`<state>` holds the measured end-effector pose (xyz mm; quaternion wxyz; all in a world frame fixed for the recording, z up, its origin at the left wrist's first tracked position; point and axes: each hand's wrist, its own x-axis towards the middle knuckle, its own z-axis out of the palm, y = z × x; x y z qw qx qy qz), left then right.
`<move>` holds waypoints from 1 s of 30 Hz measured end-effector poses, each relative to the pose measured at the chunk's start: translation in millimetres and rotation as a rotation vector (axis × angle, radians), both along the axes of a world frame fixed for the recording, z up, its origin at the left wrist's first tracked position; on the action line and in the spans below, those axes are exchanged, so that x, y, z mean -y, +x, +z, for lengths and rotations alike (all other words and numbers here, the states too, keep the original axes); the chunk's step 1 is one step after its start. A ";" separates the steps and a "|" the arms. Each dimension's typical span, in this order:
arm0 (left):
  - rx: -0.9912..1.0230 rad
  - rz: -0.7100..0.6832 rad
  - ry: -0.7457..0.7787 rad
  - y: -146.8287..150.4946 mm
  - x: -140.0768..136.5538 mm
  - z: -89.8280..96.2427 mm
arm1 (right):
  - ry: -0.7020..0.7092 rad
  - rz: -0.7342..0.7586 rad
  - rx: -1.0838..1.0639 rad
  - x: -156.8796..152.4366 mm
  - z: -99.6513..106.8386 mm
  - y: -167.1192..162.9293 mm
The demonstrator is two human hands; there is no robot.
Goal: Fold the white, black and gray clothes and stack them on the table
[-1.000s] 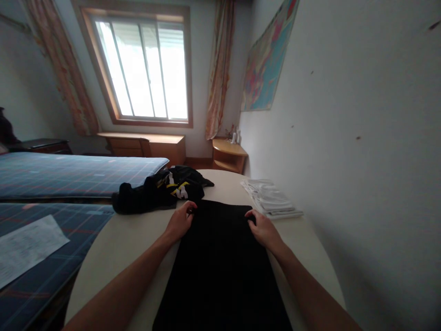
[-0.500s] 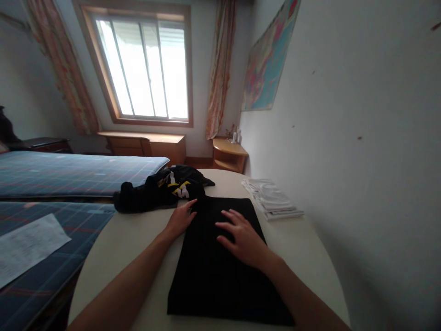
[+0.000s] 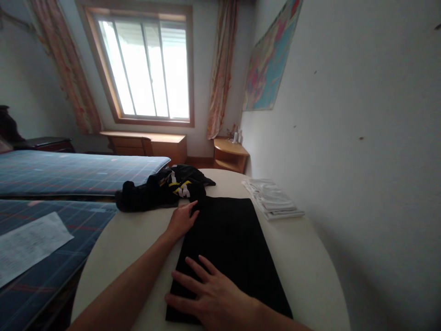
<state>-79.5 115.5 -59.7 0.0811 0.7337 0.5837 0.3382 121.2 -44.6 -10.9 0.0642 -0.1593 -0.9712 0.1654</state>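
A flat black rectangle of what looks like folded cloth point(image 3: 230, 239) lies lengthwise before me on the round cream table point(image 3: 134, 234). At its far left corner rests my left hand point(image 3: 182, 219), fingers stretched forward and thumb apart, holding nothing. My right hand point(image 3: 210, 294) is spread over the near left part of the cloth, palm down, with its fingertips by the left edge. Just beyond my left hand sits a crumpled black garment point(image 3: 151, 191) with white and yellow markings. A stack of folded white cloths point(image 3: 274, 200) lies to the right.
Left of the table are beds with blue plaid mattresses point(image 3: 82, 172), and a printed paper sheet point(image 3: 32, 243) lies on the nearer one. The white wall point(image 3: 351, 184) runs close along the right. A wooden desk point(image 3: 165, 145) and a corner shelf point(image 3: 230, 149) stand at the back.
My right hand has moved from the middle of the black cloth toward me and left, to its near left part. My left hand has stayed at the far left corner.
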 end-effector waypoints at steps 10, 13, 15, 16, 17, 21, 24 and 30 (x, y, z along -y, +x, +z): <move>-0.074 -0.011 0.001 4.0 6.1 4.5 | -0.100 -0.277 -0.028 -36.6 22.5 43.9; -0.124 0.005 0.043 11.8 14.7 10.9 | -0.121 -0.397 0.038 -44.2 12.5 54.2; -0.146 -0.026 0.086 21.1 25.8 14.0 | -0.151 -0.400 0.052 -45.4 9.8 55.6; -0.151 -0.059 0.097 26.4 32.6 14.5 | -0.164 -0.387 0.052 -45.9 10.1 56.0; -0.157 -0.100 0.099 31.8 39.7 14.3 | -0.176 -0.372 0.047 -46.8 11.0 56.7; -0.221 -0.237 -0.016 47.6 61.4 6.0 | -0.186 -0.404 -0.007 -58.1 11.0 67.1; -0.261 -0.207 -0.109 49.3 63.2 -2.8 | -0.125 -0.661 0.010 -71.3 -1.1 78.7; -0.228 -0.028 -0.156 36.3 47.4 -12.2 | -0.016 -0.944 0.113 -87.7 -20.8 91.9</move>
